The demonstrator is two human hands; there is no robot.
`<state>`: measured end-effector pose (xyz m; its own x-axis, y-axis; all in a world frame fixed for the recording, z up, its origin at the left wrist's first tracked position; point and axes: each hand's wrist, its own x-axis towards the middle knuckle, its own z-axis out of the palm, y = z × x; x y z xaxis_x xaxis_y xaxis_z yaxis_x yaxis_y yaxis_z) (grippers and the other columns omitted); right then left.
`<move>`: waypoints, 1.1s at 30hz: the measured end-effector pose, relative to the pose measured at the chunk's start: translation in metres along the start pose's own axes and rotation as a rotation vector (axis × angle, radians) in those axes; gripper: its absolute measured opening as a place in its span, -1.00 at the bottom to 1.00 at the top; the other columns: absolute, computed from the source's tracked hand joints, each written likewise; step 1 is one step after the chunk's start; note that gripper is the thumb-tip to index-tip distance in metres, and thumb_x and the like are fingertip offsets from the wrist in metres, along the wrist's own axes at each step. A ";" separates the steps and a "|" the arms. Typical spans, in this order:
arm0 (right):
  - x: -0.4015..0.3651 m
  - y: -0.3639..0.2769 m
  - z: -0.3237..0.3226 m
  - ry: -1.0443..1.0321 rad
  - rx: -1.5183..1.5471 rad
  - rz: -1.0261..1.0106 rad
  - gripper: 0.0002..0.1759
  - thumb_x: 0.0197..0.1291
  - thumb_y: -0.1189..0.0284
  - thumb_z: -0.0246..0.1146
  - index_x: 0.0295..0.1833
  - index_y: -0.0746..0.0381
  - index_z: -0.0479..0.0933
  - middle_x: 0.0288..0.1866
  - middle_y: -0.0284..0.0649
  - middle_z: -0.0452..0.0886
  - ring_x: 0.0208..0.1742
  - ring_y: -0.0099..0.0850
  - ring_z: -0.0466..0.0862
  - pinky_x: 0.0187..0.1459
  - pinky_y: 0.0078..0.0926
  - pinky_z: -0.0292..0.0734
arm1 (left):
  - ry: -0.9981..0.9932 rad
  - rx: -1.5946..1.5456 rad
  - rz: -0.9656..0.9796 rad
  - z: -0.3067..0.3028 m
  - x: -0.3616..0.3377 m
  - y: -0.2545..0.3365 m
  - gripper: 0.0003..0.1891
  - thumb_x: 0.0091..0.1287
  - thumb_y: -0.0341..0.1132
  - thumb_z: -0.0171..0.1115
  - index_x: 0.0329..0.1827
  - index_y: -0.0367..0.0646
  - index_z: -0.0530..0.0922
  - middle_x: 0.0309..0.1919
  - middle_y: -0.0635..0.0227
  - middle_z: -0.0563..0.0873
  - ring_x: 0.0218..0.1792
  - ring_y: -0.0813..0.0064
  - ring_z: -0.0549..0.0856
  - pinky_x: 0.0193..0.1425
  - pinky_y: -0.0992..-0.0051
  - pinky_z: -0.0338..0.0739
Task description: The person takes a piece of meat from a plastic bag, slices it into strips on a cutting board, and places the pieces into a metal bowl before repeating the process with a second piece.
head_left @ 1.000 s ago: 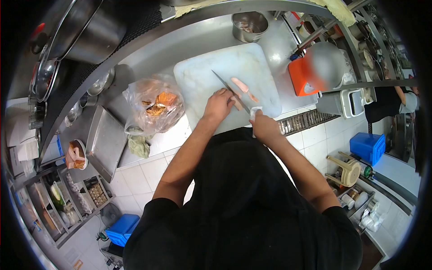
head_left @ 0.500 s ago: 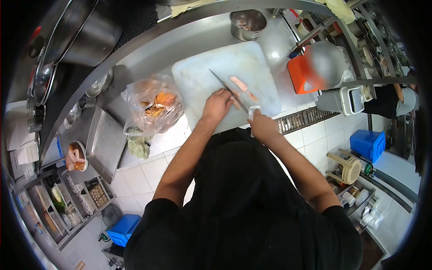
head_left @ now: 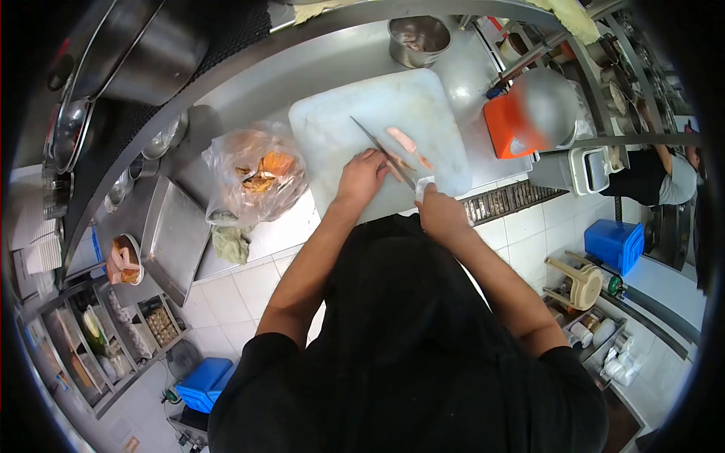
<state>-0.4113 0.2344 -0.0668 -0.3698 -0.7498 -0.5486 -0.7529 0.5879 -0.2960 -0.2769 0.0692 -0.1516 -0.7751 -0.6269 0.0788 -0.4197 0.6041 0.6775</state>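
Meat (head_left: 402,139) lies in pieces on a white cutting board, which rests on a steel counter (head_left: 302,70). The counter is the broadest thing here, running beneath nearly everything near the hands. Next in size comes the cutting board (head_left: 325,124), set at a slant. Near its left side sits a clear plastic bag (head_left: 223,162) with orange-brown food (head_left: 276,164) inside, and further left is a shallow metal tray (head_left: 170,240). Just beyond the board's far edge stands a steel pot (head_left: 420,44); its contents are too small to name. A crumpled greenish cloth (head_left: 229,243) lies beside the bag. The right hand (head_left: 442,211) is closed around the pale handle of the knife (head_left: 370,137), its blade pointing away and to the left. The left hand (head_left: 362,177) is curled, fingertips beside the blade, holding down a piece partly hidden by fingers and steel. Smallest is a thin orange-pink scrap (head_left: 427,162) near the knife.
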 end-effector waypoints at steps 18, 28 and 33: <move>0.023 0.005 0.026 0.039 0.062 -0.029 -0.55 0.56 0.20 0.21 0.19 0.43 0.46 -0.07 0.22 0.78 0.00 0.17 0.82 0.07 0.12 0.70 | 0.046 0.049 0.046 0.008 -0.003 -0.006 -0.89 0.36 -0.37 0.42 -0.12 -0.15 0.70 -0.09 0.24 0.78 -0.01 0.10 0.77 0.10 0.15 0.70; 0.062 0.010 0.030 0.340 0.094 -0.264 -0.55 0.51 0.20 0.29 0.20 0.38 0.52 -0.08 0.12 0.81 -0.03 0.14 0.82 0.04 0.07 0.71 | 0.014 0.092 0.056 0.006 -0.001 -0.001 -0.91 0.39 -0.37 0.37 -0.16 -0.18 0.64 -0.12 0.18 0.76 -0.03 0.03 0.76 0.10 0.11 0.70; 0.013 0.011 0.005 0.144 0.063 -0.111 -0.56 0.52 0.19 0.26 0.20 0.36 0.51 -0.12 0.13 0.81 -0.08 0.13 0.83 -0.01 0.08 0.72 | 0.209 0.051 0.035 0.001 -0.005 0.011 -0.87 0.30 -0.47 0.41 -0.13 -0.13 0.68 -0.15 0.21 0.74 -0.07 0.04 0.74 0.05 0.14 0.64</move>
<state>-0.4218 0.2324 -0.0810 -0.3637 -0.8441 -0.3940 -0.7595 0.5136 -0.3992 -0.2779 0.0795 -0.1453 -0.6767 -0.6907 0.2551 -0.4221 0.6478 0.6342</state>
